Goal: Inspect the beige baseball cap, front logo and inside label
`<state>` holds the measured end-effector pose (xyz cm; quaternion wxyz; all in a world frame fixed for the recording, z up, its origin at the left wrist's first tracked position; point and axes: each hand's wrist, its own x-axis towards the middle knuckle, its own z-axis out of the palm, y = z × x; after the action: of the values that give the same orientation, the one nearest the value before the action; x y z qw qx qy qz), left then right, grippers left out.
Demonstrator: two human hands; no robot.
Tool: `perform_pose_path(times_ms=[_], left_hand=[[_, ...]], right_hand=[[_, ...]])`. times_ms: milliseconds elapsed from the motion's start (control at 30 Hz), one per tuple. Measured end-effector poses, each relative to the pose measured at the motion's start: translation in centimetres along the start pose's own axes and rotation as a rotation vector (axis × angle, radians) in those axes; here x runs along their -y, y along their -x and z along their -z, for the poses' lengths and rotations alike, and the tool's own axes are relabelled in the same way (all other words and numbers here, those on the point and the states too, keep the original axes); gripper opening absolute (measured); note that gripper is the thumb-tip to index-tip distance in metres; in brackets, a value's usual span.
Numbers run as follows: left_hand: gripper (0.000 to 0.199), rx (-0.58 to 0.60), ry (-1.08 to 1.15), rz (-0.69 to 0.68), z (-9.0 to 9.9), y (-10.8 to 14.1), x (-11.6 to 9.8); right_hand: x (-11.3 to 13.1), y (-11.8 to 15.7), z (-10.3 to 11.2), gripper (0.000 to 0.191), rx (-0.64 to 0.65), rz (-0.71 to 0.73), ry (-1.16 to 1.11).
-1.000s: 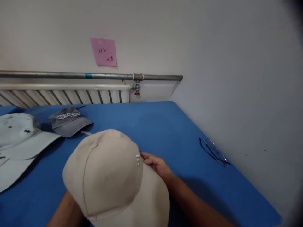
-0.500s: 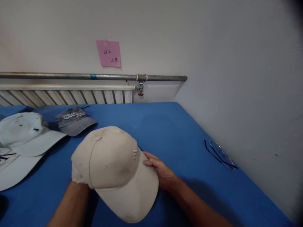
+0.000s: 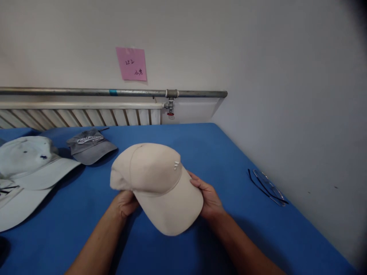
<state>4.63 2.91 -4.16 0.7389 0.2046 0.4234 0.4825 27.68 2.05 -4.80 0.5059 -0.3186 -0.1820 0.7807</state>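
**Beige cloth cap (image 3: pixel 156 172) at the frame's centre**

Its rounded crown (image 3: pixel 153 168) meets a smooth, curved brim (image 3: pixel 172 208). The right hand (image 3: pixel 208 196) pinches the brim's edge; the left hand (image 3: pixel 125 203), fingers hidden beneath the crown, has a grip that can't be made out.

The left hand (image 3: pixel 127 202) and the right hand (image 3: pixel 208 196) of the person are both bare. At the left wrist (image 3: pixel 122 212) some fine creases of the skin can be seen; the fingers of this hand are hidden. On the right hand the thumb is visible, with part of a finger on its far side. The left forearm (image 3: pixel 99 238) and the right forearm (image 3: pixel 243 240) are bare also, slim at the wrist and wider toward the near edge.
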Motion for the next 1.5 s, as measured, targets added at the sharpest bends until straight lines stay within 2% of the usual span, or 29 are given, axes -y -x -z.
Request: perform_pose_path(times_ms=[67,200,300,567,733,900,967,1067,1200,1300,1400,1500], left_hand=[[0.014,0.007,0.031,0.030,-0.3,-0.4,0.2],[0.015,0.091,0.188,-0.070,-0.7,-0.2,-0.5],[0.013,0.124,0.198,-0.093,-0.6,-0.1,-0.8],[0.023,-0.072,0.210,-0.085,-0.5,-0.5,-0.7],[0.022,-0.095,0.240,-0.067,-0.5,-0.5,-1.0],[0.019,-0.046,0.213,-0.278,0.2,-0.2,-1.1],[0.016,-0.003,0.170,-0.340,0.4,-0.1,-1.3],[0.016,-0.021,0.152,-0.282,0.3,-0.1,-1.4],[0.018,-0.153,0.195,-0.139,-0.1,-0.5,-1.4],[0.019,-0.173,0.232,-0.152,-0.1,-0.5,-1.6],[0.019,-0.132,0.234,-0.227,0.1,-0.4,-1.6],[0.018,-0.141,0.208,-0.174,0.5,-0.8,-1.5]], right_hand=[[0.3,-0.1,0.2,0.036,-0.023,0.056,-0.001],[0.2,-0.6,0.7,0.035,-0.076,0.119,0.022],[-0.2,-0.8,0.9,0.034,-0.060,0.120,0.058],[-0.9,-0.5,0.2,0.036,-0.078,0.059,0.039],[-1.1,-0.4,0.0,0.039,-0.067,0.059,0.083],[-1.0,-0.2,-0.3,0.047,-0.042,0.136,0.143],[-0.9,-0.1,-0.3,0.045,-0.024,0.162,0.184],[-1.0,-0.3,-0.1,0.037,-0.048,0.120,0.224],[-1.5,-0.6,-0.1,0.032,-0.108,0.030,0.222],[-1.6,-0.5,-0.3,0.033,-0.088,0.041,0.220],[-1.5,-0.3,-0.5,0.038,-0.065,0.095,0.210],[-1.4,-0.4,-0.3,0.033,-0.068,0.083,0.225]])
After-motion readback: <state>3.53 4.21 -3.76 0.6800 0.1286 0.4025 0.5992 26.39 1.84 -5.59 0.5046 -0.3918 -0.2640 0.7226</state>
